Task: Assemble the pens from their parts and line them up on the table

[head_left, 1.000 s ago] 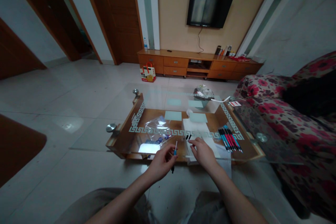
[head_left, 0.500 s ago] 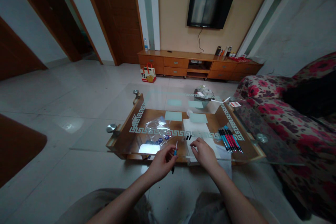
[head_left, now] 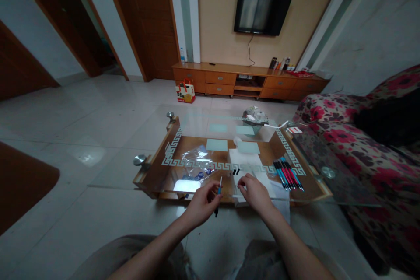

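The left hand (head_left: 201, 203) pinches a thin pen part (head_left: 218, 188) with a blue collar, held upright at the near edge of the glass table (head_left: 157, 170); its grip is narrow, closed on that part. The right hand (head_left: 254, 192) rests just beside it on the table's near edge, fingertips drawn together as if on something small, though what, if anything, they hold is too small to tell. Just beyond the hands lie two small black caps (head_left: 235, 171) on a white sheet (head_left: 244, 157). To the right of the sheet sits a row of finished pens (head_left: 288, 175), red, blue and black. To the left of it lies a clear plastic bag (head_left: 197, 159) of loose pieces. Judging by that row, several pens look done, and this one appears only partly put together.
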Available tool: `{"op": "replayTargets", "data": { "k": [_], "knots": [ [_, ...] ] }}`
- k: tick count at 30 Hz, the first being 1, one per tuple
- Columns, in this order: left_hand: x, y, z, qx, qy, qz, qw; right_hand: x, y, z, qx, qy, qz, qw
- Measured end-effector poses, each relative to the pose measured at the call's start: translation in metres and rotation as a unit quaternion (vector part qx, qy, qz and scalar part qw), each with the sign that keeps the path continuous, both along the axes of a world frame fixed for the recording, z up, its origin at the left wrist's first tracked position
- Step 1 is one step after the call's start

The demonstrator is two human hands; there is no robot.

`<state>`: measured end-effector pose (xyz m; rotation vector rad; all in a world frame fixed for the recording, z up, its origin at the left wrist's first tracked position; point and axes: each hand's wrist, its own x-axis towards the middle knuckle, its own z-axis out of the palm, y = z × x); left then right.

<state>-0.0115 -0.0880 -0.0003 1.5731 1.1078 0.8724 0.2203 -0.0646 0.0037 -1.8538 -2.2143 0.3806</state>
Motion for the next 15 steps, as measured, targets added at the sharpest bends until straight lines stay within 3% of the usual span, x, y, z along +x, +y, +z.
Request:
{"op": "replayTargets", "data": {
  "k": [3, 6, 10, 15],
  "knots": [
    [0.0, 0.001, -0.002, 0.001, 0.002, 0.001, 1.0, -0.001, 0.002, -0.001, 0.003, 0.021, 0.0, 1.0],
    [0.001, 0.001, -0.005, 0.001, -0.001, 0.002, 1.0, -0.004, 0.005, -0.002, 0.0, 0.106, 0.002, 0.994],
    [0.0, 0.001, -0.005, 0.002, -0.001, -0.001, 1.0, -0.013, 0.006, -0.002, -0.007, 0.261, -0.002, 0.965],
    [-0.001, 0.0, -0.001, -0.002, 0.009, -0.011, 1.0, -0.019, 0.006, -0.004, -0.028, 0.37, -0.014, 0.929]
  ]
}}
